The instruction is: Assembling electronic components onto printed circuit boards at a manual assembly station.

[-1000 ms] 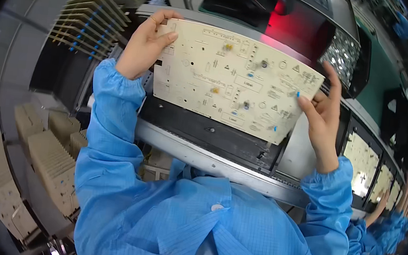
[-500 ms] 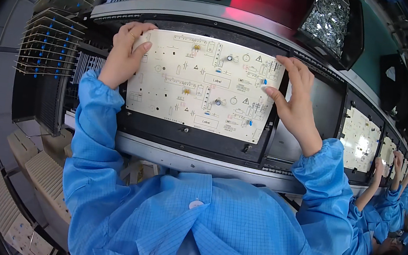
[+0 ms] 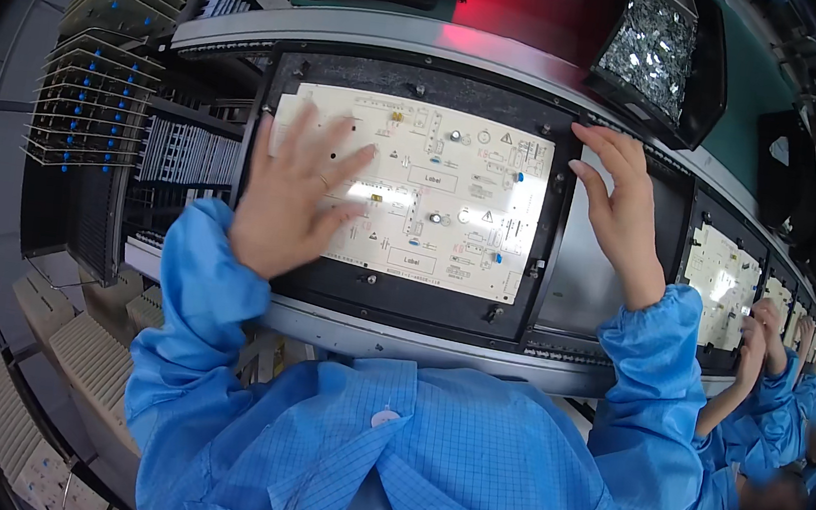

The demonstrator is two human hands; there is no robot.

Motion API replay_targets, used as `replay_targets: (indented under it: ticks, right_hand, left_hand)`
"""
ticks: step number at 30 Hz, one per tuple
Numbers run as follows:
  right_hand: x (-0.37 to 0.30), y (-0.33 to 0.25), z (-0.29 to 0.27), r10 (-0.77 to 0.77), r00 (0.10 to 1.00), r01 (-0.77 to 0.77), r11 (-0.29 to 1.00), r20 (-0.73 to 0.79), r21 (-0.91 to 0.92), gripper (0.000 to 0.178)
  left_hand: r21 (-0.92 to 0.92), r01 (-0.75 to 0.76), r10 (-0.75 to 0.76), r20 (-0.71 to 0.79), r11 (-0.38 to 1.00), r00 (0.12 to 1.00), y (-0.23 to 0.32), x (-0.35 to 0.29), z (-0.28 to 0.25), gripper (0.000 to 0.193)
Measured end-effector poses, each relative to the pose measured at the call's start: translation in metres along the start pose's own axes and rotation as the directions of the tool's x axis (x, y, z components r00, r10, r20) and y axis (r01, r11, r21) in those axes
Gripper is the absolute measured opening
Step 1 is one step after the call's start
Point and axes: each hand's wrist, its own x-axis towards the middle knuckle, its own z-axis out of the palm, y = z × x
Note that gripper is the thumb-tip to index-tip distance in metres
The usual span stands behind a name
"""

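Observation:
A cream circuit board [image 3: 469,202] lies in a black carrier frame [image 3: 402,308] in front of me. Small yellow, blue and dark round components stand on it. My left hand [image 3: 299,192] spreads its fingers over the board's left part, apparently resting flat on it and hiding that area. Beyond the board's right edge, my right hand [image 3: 625,204] hovers by the frame's right side. Its thumb and fingers are apart, with nothing between them; whether the fingertips touch the frame I cannot tell.
A black bin [image 3: 653,51] of small shiny metal parts stands at the far right. Racks of upright boards [image 3: 92,113] are at the left. More boards in frames [image 3: 722,281] run along the rail [image 3: 369,336] to the right, with co-workers' hands [image 3: 761,336] beside them.
The board now sits lower inside the frame, released from both edges. My left hand has moved from its left edge onto its surface. My right hand has let go and shifted right.

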Motion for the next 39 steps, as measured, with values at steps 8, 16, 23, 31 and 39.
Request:
replay_targets:
  ticks: [8,16,23,31,39]
  right_hand:
    - [0.005,-0.006,-0.009,-0.161,0.944,0.121,0.981,0.287,0.155,0.037]
    - [-0.004,-0.012,0.033,-0.092,0.994,0.093,0.995,-0.051,0.023,0.014]
    - [0.015,-0.007,0.028,0.011,0.988,-0.027,0.994,-0.151,-0.103,0.020]
    - [0.028,-0.032,0.039,0.486,0.868,-0.490,0.871,-0.101,-0.015,0.023]
    - [0.091,-0.076,0.056,-0.246,0.969,0.249,0.956,0.038,-0.153,0.022]
  left_hand:
    - [-0.297,-0.061,0.001,-0.199,0.953,0.980,-0.044,0.013,-0.002,0.037]
    - [-0.260,0.070,-0.177,-0.417,0.963,0.892,-0.094,0.060,0.013,0.019]
    - [-0.404,-0.049,-0.103,-0.345,0.913,0.933,-0.112,0.070,0.017,0.012]
    - [-0.334,-0.118,-0.022,-0.388,0.935,0.921,-0.113,0.048,-0.001,0.024]
    - [-0.366,-0.037,-0.064,-0.261,0.930,0.963,-0.129,0.012,-0.001,0.031]
